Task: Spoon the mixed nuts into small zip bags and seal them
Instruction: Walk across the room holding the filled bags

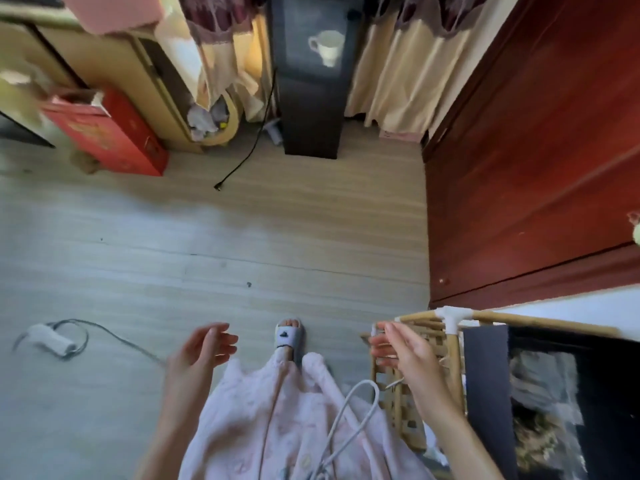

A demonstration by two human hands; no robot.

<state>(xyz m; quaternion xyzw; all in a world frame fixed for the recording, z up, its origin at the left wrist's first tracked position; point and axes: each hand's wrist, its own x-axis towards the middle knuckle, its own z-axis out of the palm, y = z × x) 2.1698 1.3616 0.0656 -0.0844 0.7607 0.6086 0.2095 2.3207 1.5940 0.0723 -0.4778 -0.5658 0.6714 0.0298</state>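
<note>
Both hands hang empty with loose fingers: the left hand (204,348) over the floor (242,237), the right hand (403,348) nearer the cane rack (433,318). No nuts or bags show.

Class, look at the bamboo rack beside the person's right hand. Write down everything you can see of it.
The bamboo rack stands on the floor at the lower right, beside the person's right leg. Its frame is pale yellow cane poles, joined at the top corner by a white plastic connector. The side facing the person is an open woven lattice. The right hand, fingers loosely spread, hovers in front of its upper corner; contact cannot be told. A dark panel and blurred contents lie on its far side.
</note>
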